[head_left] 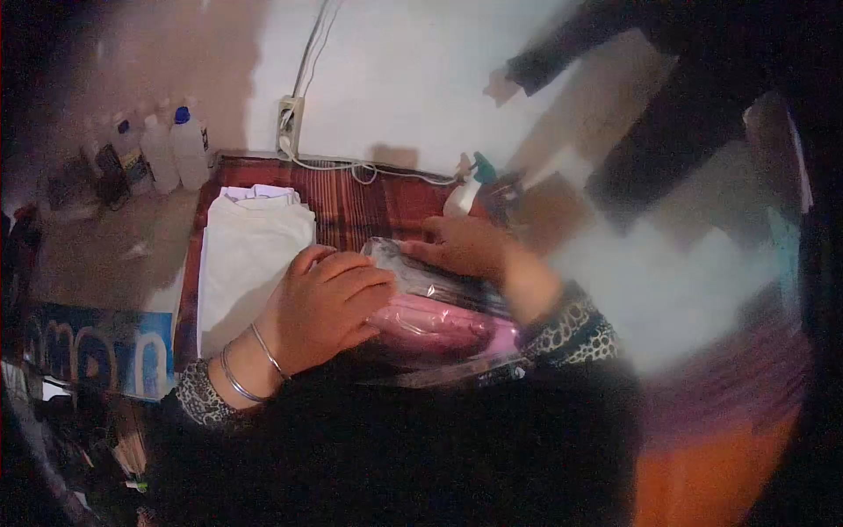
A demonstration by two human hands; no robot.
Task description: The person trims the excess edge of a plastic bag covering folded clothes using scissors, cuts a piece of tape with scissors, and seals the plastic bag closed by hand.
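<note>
A clear plastic bag (pixel 432 327) lies in front of me on the red patterned cloth, with folded pink and dark fabric showing through its shiny film. My left hand (pixel 329 303), with bangles at the wrist, grips the bag's left edge, fingers bent over the film. At the bag's upper edge, my right hand (pixel 465 248) has its fingertips closed on the plastic; its thumb is hard to make out. Beside my left hand sits a stack of folded white garments (pixel 250 259). A white spray bottle (pixel 462 198) with a green head stands just beyond my right hand.
The red patterned cloth (pixel 338 206) reaches to the wall. A power socket (pixel 289 123) with cords hangs there. Several plastic bottles (pixel 187 149) stand at the back left, above a blue lettered panel (pixel 105 351). Another person's dark sleeve (pixel 562 53) shows at upper right.
</note>
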